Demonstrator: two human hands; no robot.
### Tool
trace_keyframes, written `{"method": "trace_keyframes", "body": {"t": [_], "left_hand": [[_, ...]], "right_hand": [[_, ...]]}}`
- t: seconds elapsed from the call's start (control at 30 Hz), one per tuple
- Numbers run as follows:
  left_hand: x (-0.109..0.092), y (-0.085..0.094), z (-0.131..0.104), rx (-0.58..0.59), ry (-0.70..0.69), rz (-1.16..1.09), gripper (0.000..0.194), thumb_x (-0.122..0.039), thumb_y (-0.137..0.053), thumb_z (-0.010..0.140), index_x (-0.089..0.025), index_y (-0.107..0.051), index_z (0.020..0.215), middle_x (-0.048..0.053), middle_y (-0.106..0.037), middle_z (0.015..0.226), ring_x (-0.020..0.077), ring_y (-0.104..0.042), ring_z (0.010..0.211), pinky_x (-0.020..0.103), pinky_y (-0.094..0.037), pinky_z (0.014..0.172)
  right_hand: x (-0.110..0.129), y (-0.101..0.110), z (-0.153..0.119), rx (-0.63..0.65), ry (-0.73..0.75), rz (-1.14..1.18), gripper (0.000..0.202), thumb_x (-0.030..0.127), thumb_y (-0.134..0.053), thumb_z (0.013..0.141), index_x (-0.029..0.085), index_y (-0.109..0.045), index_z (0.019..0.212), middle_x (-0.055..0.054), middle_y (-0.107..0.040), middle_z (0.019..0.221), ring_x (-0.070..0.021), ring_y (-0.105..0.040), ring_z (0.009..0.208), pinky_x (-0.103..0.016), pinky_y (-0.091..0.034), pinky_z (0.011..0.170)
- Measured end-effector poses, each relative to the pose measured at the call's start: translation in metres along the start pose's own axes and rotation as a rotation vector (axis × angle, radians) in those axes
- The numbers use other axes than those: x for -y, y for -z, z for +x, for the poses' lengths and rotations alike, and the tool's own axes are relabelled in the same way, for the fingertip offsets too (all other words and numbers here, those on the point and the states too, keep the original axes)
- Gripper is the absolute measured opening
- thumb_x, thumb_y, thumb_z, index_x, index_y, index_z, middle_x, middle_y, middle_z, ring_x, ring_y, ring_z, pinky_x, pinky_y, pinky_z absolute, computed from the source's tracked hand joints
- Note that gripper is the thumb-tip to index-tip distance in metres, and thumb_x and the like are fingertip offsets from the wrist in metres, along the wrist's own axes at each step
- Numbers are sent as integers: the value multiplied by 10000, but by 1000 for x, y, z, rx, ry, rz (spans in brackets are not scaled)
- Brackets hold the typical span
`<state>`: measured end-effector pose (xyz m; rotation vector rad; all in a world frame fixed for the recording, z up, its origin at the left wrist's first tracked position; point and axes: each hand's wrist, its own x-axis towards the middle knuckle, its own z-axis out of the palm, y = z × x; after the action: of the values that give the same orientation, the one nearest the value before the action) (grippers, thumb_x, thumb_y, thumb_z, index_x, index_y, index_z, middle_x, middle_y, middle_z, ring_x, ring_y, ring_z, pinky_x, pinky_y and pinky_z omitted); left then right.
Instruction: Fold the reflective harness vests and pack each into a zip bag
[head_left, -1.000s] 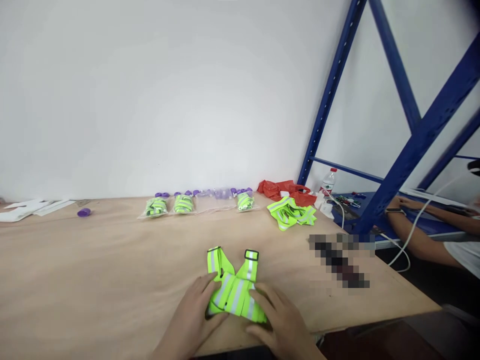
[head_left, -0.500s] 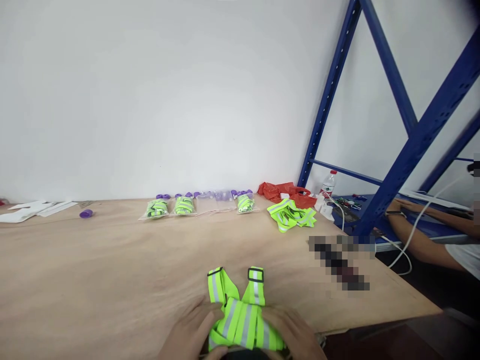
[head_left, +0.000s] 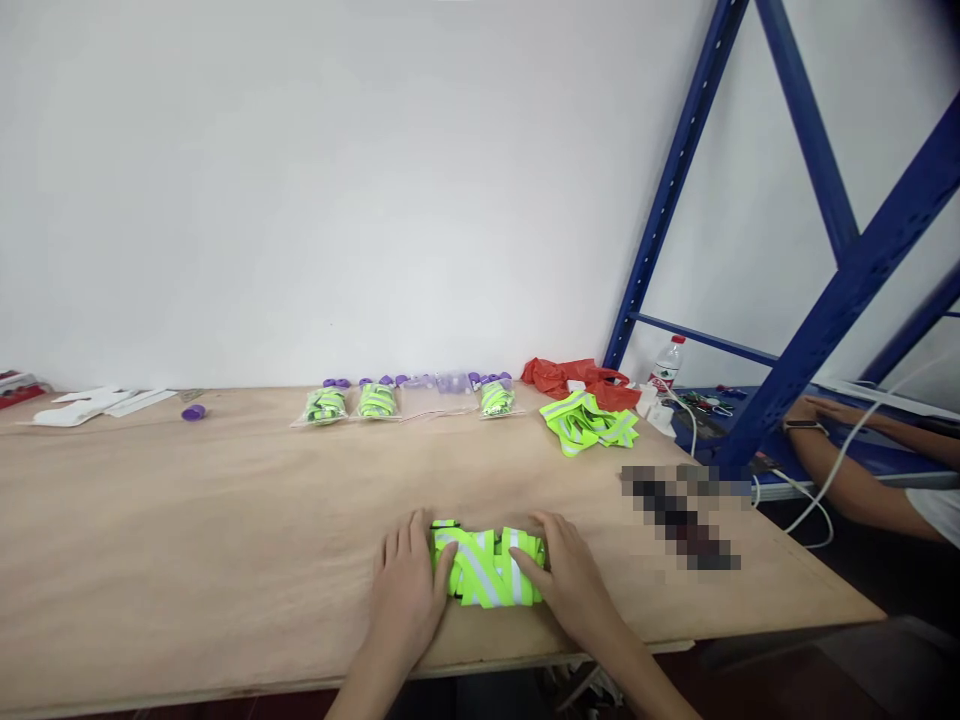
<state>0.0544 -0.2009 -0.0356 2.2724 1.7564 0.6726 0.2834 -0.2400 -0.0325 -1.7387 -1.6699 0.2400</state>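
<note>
A folded bundle of neon-yellow reflective straps (head_left: pixel 486 575) lies on the wooden table (head_left: pixel 247 560) near its front edge. My left hand (head_left: pixel 409 580) grips the bundle's left end, thumb on top and fingers along the side. Around the right end, my right hand (head_left: pixel 574 575) holds it the same way, its thumb pressing on the straps. A bit of black buckle shows at the bundle's upper left. Further back on the right lies a loose neon strap pile (head_left: pixel 589 422).
Bagged neon bundles (head_left: pixel 377 401) and clear bags (head_left: pixel 439 398) line the wall. A red plastic bag (head_left: pixel 577 380), a bottle (head_left: pixel 666 365) and a blue rack (head_left: pixel 667 190) stand right. White sheets (head_left: pixel 90 405) and a purple roll (head_left: pixel 193 412) lie left. Another person's arm (head_left: pixel 847 470) is beyond the rack.
The two strap ends that stuck out at the back are now folded into a compact bundle. Both hands and the bundle appear higher in view, and the table's front edge now shows.
</note>
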Motion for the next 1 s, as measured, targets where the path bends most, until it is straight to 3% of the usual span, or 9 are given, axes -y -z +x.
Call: {"method": "trace_keyframes", "body": {"t": [0.1, 0.17, 0.27, 0.43, 0.6, 0.8, 0.9, 1.0], "left_hand": [[-1, -6, 0, 102, 49, -38, 567, -477, -319, 1009, -110, -553, 1372, 197, -449, 1536, 359, -353, 1446, 585, -186, 1183], [-3, -7, 0, 140, 53, -132, 596, -504, -305, 1006, -114, -524, 1400, 190, -418, 1560, 345, -305, 1480, 572, -141, 1200], [-10, -2, 1, 129, 27, -326, 607, -514, -302, 999, -104, -487, 1407, 209, -511, 1473, 329, -408, 1413, 517, -220, 1182], [-25, 7, 2, 101, 45, -587, 538, -556, -433, 953, -143, -532, 1282, 176, -650, 1203, 324, -595, 1124, 452, -439, 972], [-37, 2, -2, 68, -7, -700, 320, -485, -562, 913, -189, -607, 1028, 88, -691, 967, 267, -640, 882, 363, -474, 799], [-38, -1, -7, 64, -60, -867, 207, -393, -633, 874, -200, -596, 939, 51, -679, 924, 231, -627, 872, 309, -469, 772], [-39, 0, -7, 49, -26, -976, 217, -391, -667, 846, -201, -578, 901, 30, -650, 891, 205, -602, 829, 288, -470, 746], [-42, -2, -8, 12, 33, -1095, 254, -403, -704, 814, -198, -567, 873, 9, -621, 843, 179, -582, 774, 267, -471, 708]], "right_hand": [[-4, -3, -2, 21, 10, -44, 329, 397, -600, 903, 181, -651, 1147, -138, -681, 1179, -321, -615, 1135, -467, -481, 981], [-5, -5, -3, 40, 30, -45, 265, 398, -569, 933, 201, -673, 1077, -127, -690, 1157, -317, -615, 1136, -472, -474, 988], [-7, -8, -3, 22, 40, -11, 236, 407, -560, 943, 205, -664, 1004, -128, -689, 1147, -315, -613, 1145, -466, -479, 984], [-4, -13, -6, -33, 46, 136, 230, 391, -531, 946, 206, -622, 1049, -117, -680, 1139, -283, -623, 1106, -427, -492, 959], [10, -15, -7, 6, -54, 358, 244, 423, -479, 950, 205, -586, 970, -66, -673, 909, -240, -644, 849, -355, -515, 761], [21, -13, -5, -71, -186, 739, 304, 456, -734, 766, 198, -577, 737, 6, -582, 728, -182, -558, 721, -280, -463, 677], [20, -11, -4, -27, -267, 957, 385, 486, -826, 664, 189, -580, 676, 23, -553, 678, -149, -509, 650, -255, -436, 612], [19, -9, -3, 55, -318, 1121, 408, 483, -878, 597, 184, -637, 734, 14, -590, 719, -148, -527, 656, -251, -444, 603]]}}
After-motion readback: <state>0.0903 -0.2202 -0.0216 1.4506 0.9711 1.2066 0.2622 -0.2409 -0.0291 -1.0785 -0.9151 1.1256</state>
